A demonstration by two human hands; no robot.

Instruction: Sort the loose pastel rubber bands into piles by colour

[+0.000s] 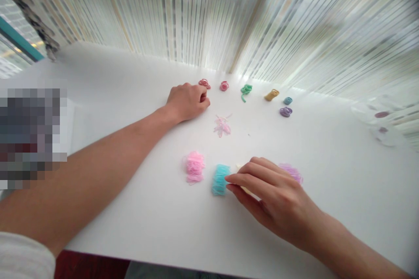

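clear dish – purple bands inside

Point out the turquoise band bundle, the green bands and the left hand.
turquoise band bundle (pixel 220 179), head view, middle of the bundle.
green bands (pixel 246 90), head view, the looped clump.
left hand (pixel 187 102), head view, back of the closed hand.

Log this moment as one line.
left hand: fisted by red bands | right hand: fingertips at teal bundle | pink bundle: untouched
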